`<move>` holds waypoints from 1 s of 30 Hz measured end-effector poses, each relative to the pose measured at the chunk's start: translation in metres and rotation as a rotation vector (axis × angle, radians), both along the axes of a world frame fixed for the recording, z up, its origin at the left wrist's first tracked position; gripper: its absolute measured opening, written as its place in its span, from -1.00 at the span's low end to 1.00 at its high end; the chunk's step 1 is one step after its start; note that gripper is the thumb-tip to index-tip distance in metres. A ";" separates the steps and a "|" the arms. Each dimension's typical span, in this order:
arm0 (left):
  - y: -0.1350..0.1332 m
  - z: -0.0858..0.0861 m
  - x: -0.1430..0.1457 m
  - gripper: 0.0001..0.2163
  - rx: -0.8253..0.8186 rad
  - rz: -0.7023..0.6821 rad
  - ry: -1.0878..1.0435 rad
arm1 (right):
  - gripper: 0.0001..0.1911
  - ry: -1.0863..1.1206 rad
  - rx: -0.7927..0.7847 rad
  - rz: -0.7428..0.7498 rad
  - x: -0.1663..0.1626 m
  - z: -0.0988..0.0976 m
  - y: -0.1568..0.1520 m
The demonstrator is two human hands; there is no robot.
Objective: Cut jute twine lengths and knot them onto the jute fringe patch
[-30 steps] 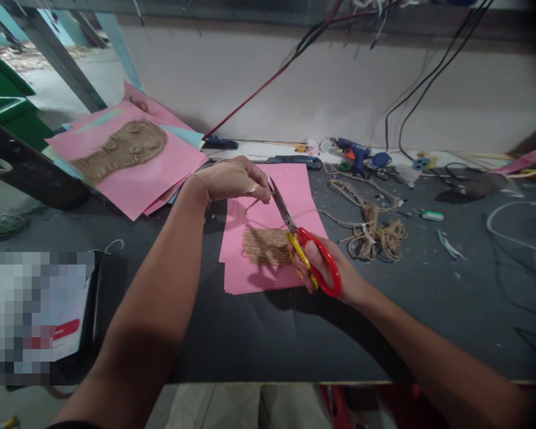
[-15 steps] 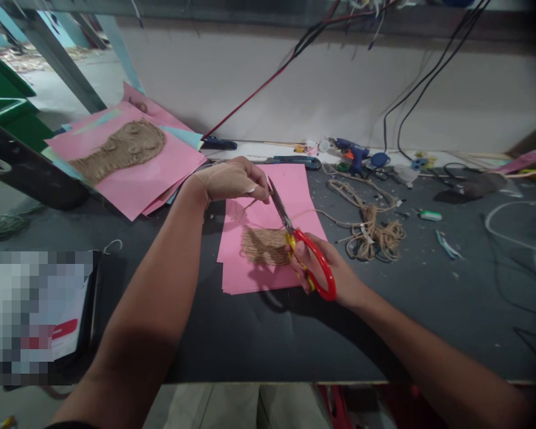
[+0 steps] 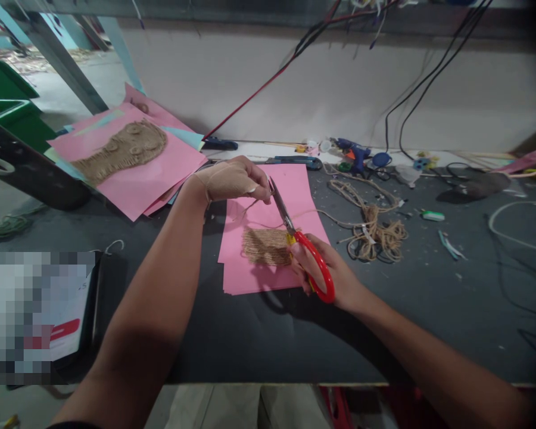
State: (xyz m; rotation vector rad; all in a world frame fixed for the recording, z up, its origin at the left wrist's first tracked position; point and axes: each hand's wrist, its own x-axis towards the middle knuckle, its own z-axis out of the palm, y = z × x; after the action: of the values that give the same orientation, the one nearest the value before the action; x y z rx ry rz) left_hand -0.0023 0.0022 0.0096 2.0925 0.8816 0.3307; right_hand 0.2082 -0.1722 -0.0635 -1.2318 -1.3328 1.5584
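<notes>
My right hand [image 3: 324, 268] grips a pair of scissors [image 3: 318, 265] with red and yellow handles. Their blades point up and away, with the tips beside the fingers of my left hand [image 3: 239, 180]. Those fingers are pinched on a thin piece of twine [image 3: 250, 207], of which a short length shows below the hand. Under both hands lies pink paper [image 3: 288, 179], carrying a block of brown twine rows [image 3: 264, 245]. From there a strand runs right to a loose twine bundle [image 3: 375, 235]; exactly where it starts is unclear.
At the left, pink sheets [image 3: 134, 196] bear a long twine shape. A phone-like device [image 3: 67, 328], partly blurred out, lies at the near left. Toward the back are a utility knife [image 3: 297, 161] and a blue glue gun [image 3: 357, 154]. Cables [image 3: 411, 101] hang along the back wall.
The scissors' handles have come closer together, and the blades look more closed. My left hand stays almost in place.
</notes>
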 end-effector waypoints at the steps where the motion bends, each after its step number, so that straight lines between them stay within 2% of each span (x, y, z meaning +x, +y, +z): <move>1: 0.000 0.000 0.000 -0.86 0.000 -0.002 -0.003 | -0.59 -0.012 0.001 0.001 0.000 0.001 0.000; 10: -0.001 0.000 -0.001 -0.86 0.009 -0.014 -0.017 | -0.58 -0.078 -0.015 0.004 0.001 0.008 -0.001; 15: -0.002 0.002 0.000 -0.86 0.007 -0.021 0.006 | -0.59 -0.049 -0.045 0.010 0.000 0.001 -0.002; 19: -0.002 0.004 -0.003 -0.87 0.024 0.006 0.046 | -0.58 -0.022 -0.056 0.007 -0.001 -0.006 -0.003; 24: 0.001 0.004 -0.014 -0.83 0.038 0.087 0.067 | -0.59 0.000 -0.053 -0.061 0.000 -0.004 -0.003; 27: 0.004 0.002 -0.017 -0.82 0.035 0.149 0.131 | -0.61 -0.062 0.019 -0.108 0.003 0.001 0.000; 30: 0.007 -0.003 -0.016 -0.82 0.035 0.188 0.161 | -0.65 -0.159 0.159 -0.128 0.011 0.005 0.005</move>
State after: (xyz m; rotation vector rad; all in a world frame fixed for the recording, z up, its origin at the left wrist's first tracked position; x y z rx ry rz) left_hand -0.0186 0.0096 0.0067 2.0947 1.1802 0.2804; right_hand 0.2192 -0.1670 -0.0581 -1.3354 -1.4189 1.2627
